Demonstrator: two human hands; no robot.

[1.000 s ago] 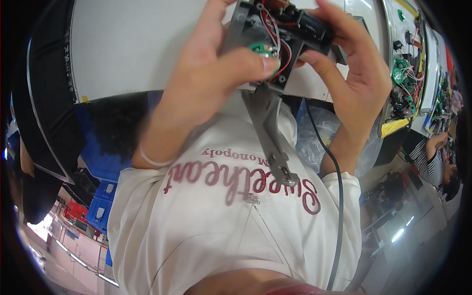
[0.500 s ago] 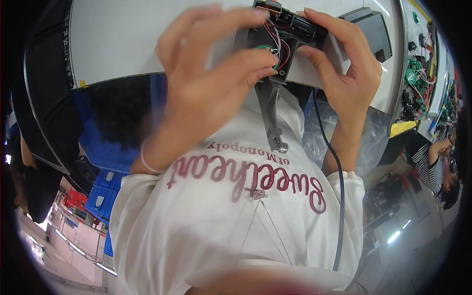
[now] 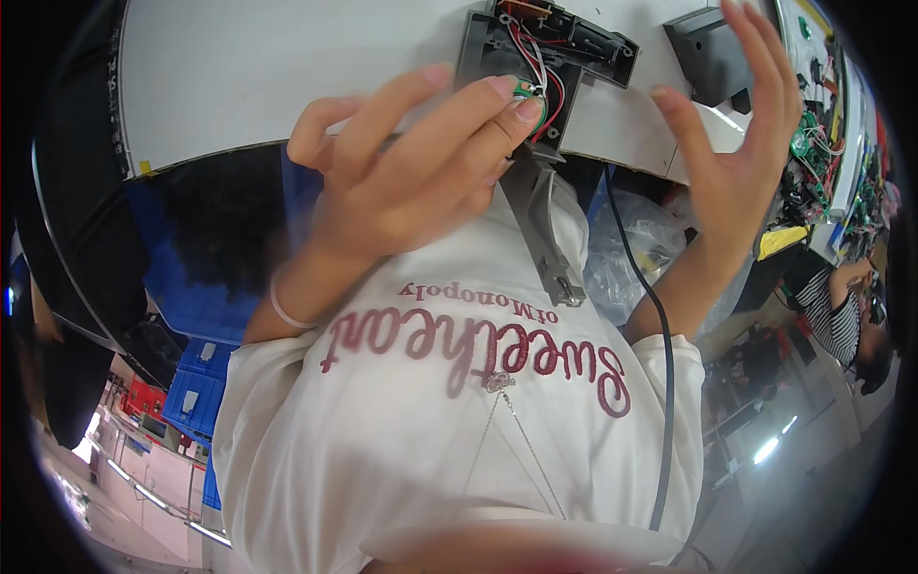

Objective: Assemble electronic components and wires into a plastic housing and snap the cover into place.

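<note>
A dark grey plastic housing (image 3: 585, 50) lies at the table's front edge, its inside facing up, with red and white wires (image 3: 521, 40) running through it. My left hand (image 3: 402, 182) is at its near left part, thumb and forefinger closed on a small round green circuit board (image 3: 524, 88) with the wires beside it. The fingers hide part of that board. From the housing a long grey handle-like part (image 3: 545, 230) hangs over the edge toward my shirt. My right hand (image 3: 732, 143) is raised to the right, off the housing, fingers spread and holding nothing.
Another grey plastic shell (image 3: 706, 59) stands on the white table (image 3: 239, 67), behind my right hand. Further right, green boards with wires (image 3: 813, 158) lie heaped. A black cable (image 3: 631, 258) hangs beside a clear plastic bag (image 3: 622, 230). Blue crates (image 3: 196, 383) stand lower left.
My right hand has let go of the housing and moved right, opening. My left hand has lowered from the far part and closed on the round board. The hanging part has swung slightly right.
</note>
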